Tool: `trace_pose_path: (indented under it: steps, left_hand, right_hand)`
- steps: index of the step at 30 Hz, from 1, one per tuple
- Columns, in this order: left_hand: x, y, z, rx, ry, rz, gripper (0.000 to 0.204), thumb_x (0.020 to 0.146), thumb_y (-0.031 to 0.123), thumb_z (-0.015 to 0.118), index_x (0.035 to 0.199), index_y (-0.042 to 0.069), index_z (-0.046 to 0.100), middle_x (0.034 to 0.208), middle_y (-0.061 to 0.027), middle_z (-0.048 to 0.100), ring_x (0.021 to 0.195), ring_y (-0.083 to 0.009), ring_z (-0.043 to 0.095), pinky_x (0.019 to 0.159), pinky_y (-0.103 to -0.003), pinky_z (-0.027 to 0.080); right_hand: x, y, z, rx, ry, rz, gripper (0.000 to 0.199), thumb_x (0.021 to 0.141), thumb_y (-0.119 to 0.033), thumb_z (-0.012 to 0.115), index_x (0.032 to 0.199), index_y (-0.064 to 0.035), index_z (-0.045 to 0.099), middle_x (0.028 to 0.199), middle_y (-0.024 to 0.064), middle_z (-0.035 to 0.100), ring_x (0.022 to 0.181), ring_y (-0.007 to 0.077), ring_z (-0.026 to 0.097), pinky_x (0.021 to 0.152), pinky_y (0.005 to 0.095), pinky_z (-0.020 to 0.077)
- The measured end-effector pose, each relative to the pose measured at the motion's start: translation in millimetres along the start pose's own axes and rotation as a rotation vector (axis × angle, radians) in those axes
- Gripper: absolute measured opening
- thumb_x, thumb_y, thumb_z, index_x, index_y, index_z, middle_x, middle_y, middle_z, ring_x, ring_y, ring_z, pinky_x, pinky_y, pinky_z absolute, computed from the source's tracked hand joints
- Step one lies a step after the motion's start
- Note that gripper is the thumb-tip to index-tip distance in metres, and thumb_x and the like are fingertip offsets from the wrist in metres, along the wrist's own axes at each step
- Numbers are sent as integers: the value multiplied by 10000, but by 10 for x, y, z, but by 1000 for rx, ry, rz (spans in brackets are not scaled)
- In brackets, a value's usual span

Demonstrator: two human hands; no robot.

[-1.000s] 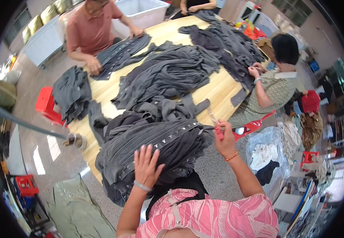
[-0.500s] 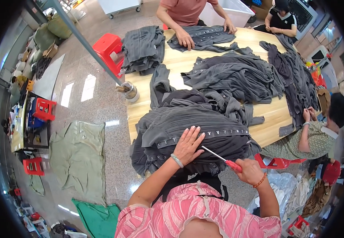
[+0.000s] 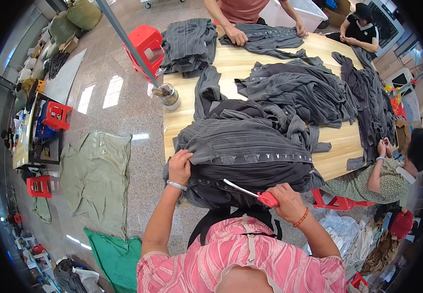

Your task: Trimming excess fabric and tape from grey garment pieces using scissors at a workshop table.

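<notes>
In front of me on the table lies a dark grey ribbed garment (image 3: 250, 139) with a strip of metal hooks along its near edge. A second dark band with round eyelets runs below that strip, nearer to me. My left hand (image 3: 179, 168) is closed on the garment's left corner, fingers pinching the cloth at the strip's end. My right hand (image 3: 289, 201) grips a red-handled tool (image 3: 244, 190) with a long thin metal shaft. Its tip points up and left, over the eyelet band; whether it touches the cloth I cannot tell.
More grey garments (image 3: 304, 93) lie heaped across the wooden table (image 3: 177, 119), with a folded stack (image 3: 189, 46) at the far left. A jar (image 3: 170, 97) stands by a metal pole (image 3: 128, 44). Across the table a person's hands (image 3: 236, 36) handle another garment; two more people work at the right.
My left hand has moved left from the middle of the hook strip to the garment's corner and closed there. My right hand and the tool have shifted slightly up and left.
</notes>
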State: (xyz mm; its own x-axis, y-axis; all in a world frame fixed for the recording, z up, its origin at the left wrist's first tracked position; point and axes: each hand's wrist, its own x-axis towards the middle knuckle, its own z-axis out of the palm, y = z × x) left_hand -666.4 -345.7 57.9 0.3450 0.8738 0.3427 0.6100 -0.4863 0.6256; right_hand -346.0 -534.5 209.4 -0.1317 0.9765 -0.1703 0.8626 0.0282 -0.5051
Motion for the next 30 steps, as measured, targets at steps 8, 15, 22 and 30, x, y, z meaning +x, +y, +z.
trace_pose_path:
  steps: [8, 15, 22, 30]
  left_hand:
    - [318, 621, -343, -729, 135, -293, 158, 965, 81, 400, 1040, 17, 523, 964, -41, 531, 901, -106, 486, 838, -234, 396]
    - [161, 587, -28, -990, 210, -493, 230, 992, 221, 445, 1140, 64, 523, 1042, -36, 539, 980, -112, 499, 860, -277, 417]
    - [136, 679, 187, -480, 12, -643, 270, 826, 191, 702, 1004, 4, 621, 897, -87, 624, 848, -155, 563, 794, -284, 447]
    - [840, 2076, -992, -576, -141, -175, 175, 868, 38, 594, 1036, 13, 553, 920, -32, 556, 843, -98, 502, 780, -222, 415]
  right_hand:
    - [-98, 59, 114, 68, -150, 82, 305, 796, -132, 587, 1099, -98, 574, 992, 110, 619, 865, 326, 639, 732, 423, 520]
    - [-7, -58, 638, 67, -410, 29, 258, 816, -205, 577, 994, -22, 538, 945, 200, 613, 872, 362, 642, 721, 445, 522]
    - [-84, 17, 595, 78, -335, 85, 240, 800, -154, 585, 1006, -39, 539, 947, 188, 610, 851, 364, 645, 707, 452, 525]
    - [-59, 57, 648, 239, -401, 11, 348, 823, -280, 623, 1121, -107, 573, 979, 171, 638, 900, 370, 633, 770, 457, 502]
